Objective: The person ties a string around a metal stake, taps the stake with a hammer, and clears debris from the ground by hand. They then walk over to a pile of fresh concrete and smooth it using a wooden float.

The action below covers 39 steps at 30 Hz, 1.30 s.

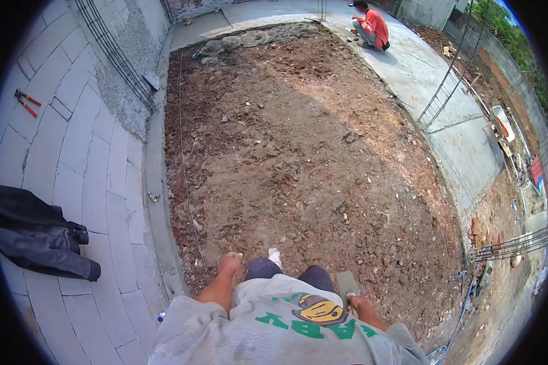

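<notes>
My left hand (231, 263) is at the lower middle, beside my left knee, its fingers curled in; whether something small is inside cannot be made out. At the right of my lap, my right hand (358, 300) is wrapped round a flat grey trowel-like tool (347, 283), whose blade points forward over the soil. A thin string (182, 140) runs along the left edge of the brown soil (286, 158), ending near my left hand.
On the left, a block wall (73, 176) bears pliers (27, 103) and a dark jacket (36, 234). A person in red (373, 27) squats on the concrete strip (463, 140) at the back right. Upright rebar (444, 97) and bent rebar (517, 243) stand right.
</notes>
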Available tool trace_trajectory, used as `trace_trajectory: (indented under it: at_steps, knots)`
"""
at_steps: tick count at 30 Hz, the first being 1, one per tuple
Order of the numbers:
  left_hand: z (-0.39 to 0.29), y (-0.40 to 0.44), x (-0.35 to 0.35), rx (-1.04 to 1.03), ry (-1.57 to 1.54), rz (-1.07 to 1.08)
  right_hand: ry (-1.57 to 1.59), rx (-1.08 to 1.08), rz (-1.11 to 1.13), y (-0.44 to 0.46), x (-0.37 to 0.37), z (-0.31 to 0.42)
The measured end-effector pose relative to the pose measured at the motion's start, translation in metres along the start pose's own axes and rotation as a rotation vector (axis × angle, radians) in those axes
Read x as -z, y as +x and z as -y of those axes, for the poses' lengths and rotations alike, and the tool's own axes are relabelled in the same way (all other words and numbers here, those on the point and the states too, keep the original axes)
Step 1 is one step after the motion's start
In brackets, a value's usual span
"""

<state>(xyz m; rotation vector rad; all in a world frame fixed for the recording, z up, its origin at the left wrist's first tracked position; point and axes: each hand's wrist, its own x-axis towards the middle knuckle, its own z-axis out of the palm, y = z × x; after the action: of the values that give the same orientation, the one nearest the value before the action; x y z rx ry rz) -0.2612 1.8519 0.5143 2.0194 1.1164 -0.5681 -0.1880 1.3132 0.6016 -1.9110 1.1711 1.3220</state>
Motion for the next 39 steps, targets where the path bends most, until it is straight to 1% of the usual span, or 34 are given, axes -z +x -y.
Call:
trace_trajectory:
  at_steps: [1, 3, 5, 7, 10, 11, 12, 13, 14, 15, 16, 17, 18, 20, 21, 22, 23, 25, 26, 28, 29, 30, 32, 33, 34, 35, 36, 37, 39]
  knots:
    - [-0.039, 0.046, 0.018, -0.032, -0.122, -0.051, 0.040, 0.010, -0.005, 0.002, 0.000, 0.006]
    - [-0.189, 0.031, 0.102, -0.031, -0.358, -0.019, 0.110, 0.040, -0.024, -0.010, 0.009, 0.039]
    - [-0.251, 0.101, 0.122, -0.260, -0.243, -0.192, 0.099, 0.094, -0.092, -0.048, 0.021, 0.092]
    - [-0.301, 0.176, 0.125, -0.277, -0.348, -0.178, 0.081, 0.106, -0.122, -0.064, 0.032, 0.143]
    - [-0.382, 0.195, 0.130, -0.304, -0.400, -0.166, 0.077, 0.080, -0.097, -0.062, 0.054, 0.223]
    - [-0.393, 0.213, 0.118, -0.298, -0.425, -0.112, 0.078, 0.076, -0.081, -0.061, 0.064, 0.250]
    - [-0.401, 0.223, 0.105, -0.295, -0.451, -0.059, 0.001, 0.112, -0.070, -0.059, 0.072, 0.272]
    - [-0.399, 0.225, 0.085, -0.236, -0.410, -0.056, -0.076, 0.157, -0.070, -0.058, 0.089, 0.301]
    - [-0.403, 0.235, 0.074, -0.198, -0.373, -0.069, -0.074, 0.159, -0.017, -0.031, 0.103, 0.330]
    - [-0.397, 0.235, 0.066, -0.086, -0.191, -0.054, -0.071, 0.161, 0.036, -0.007, 0.118, 0.360]
    - [-0.413, 0.206, 0.078, -0.049, -0.016, -0.038, -0.067, 0.162, 0.089, 0.019, 0.133, 0.390]
    - [-0.415, 0.195, 0.083, 0.013, -0.007, -0.066, 0.029, 0.060, 0.147, 0.047, 0.149, 0.422]
    - [-0.421, 0.201, 0.086, 0.053, -0.015, -0.107, 0.004, 0.085, 0.097, 0.042, 0.169, 0.467]
    - [-0.407, 0.229, 0.096, 0.196, -0.321, -0.046, -0.055, 0.148, 0.015, 0.020, 0.214, 0.547]
    - [-0.447, 0.208, 0.123, 0.206, -0.265, -0.064, -0.077, 0.209, -0.015, 0.017, 0.232, 0.587]
    - [-0.488, 0.188, 0.155, 0.211, -0.205, -0.088, -0.075, 0.305, -0.062, 0.032, 0.246, 0.621]
    - [-0.488, 0.218, 0.156, 0.236, -0.183, -0.091, -0.067, 0.401, -0.107, 0.038, 0.258, 0.659]
    - [-0.452, 0.296, 0.145, 0.296, -0.125, -0.089, 0.072, 0.440, -0.103, 0.038, 0.280, 0.729]
    - [-0.450, 0.329, 0.139, 0.291, -0.100, -0.060, 0.111, 0.454, -0.083, 0.040, 0.284, 0.761]
    - [-0.466, 0.410, 0.128, 0.260, -0.047, 0.004, 0.208, 0.486, -0.059, 0.046, 0.293, 0.822]
    - [-0.469, 0.453, 0.118, 0.116, 0.172, 0.039, 0.225, 0.465, -0.050, 0.046, 0.288, 0.836]
    - [-0.514, 0.472, 0.121, 0.094, 0.213, 0.091, 0.235, 0.437, -0.047, 0.038, 0.284, 0.848]
    - [-0.661, 0.478, 0.152, 0.055, 0.120, 0.147, 0.231, 0.431, -0.075, 0.021, 0.296, 0.930]
    - [-0.718, 0.482, 0.171, 0.032, 0.044, 0.182, 0.178, 0.372, -0.080, 0.014, 0.294, 0.938]
    - [-0.736, 0.533, 0.163, -0.051, -0.095, 0.122, 0.130, 0.311, -0.075, 0.010, 0.290, 0.942]
    - [-0.761, 0.578, 0.159, -0.141, -0.229, 0.073, 0.142, 0.291, -0.061, 0.012, 0.296, 0.970]
    - [-0.822, 0.582, 0.189, -0.209, -0.250, 0.091, 0.150, 0.251, -0.036, 0.015, 0.298, 0.981]
    - [-0.871, 0.585, 0.214, -0.274, -0.331, 0.104, 0.151, 0.191, -0.003, 0.016, 0.294, 0.975]
    - [-0.937, 0.622, 0.251, -0.395, -0.454, 0.091, 0.138, 0.124, 0.005, 0.038, 0.288, 0.983]
